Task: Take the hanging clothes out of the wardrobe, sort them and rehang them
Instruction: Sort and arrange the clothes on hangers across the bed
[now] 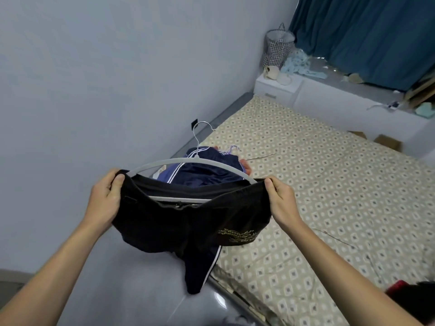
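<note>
Fingers (117,182) pinching shorts' (188,222) waistband edges

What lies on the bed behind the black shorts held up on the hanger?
A navy garment with white stripes lies behind the black shorts; its middle is covered by them.

Open room: the patterned bed (317,184) lies bare across its middle and right, wide enough for a hand to pass or set things down.
Obstacle, left edge of bed: a heap of navy striped clothes (202,170), pressed close to the wall (94,78).
Obstacle, front: black shorts (188,222) stretched on a grey hanger (188,161) between the left hand (106,198) and right hand (282,201), spanning the gap above the heap.
Obstacle, far end: a cluttered white ledge (329,95) with a checked basket (277,45) under the blue curtain (367,34).
Obstacle, lower right corner: a dark and red item (409,292), unclear.
</note>
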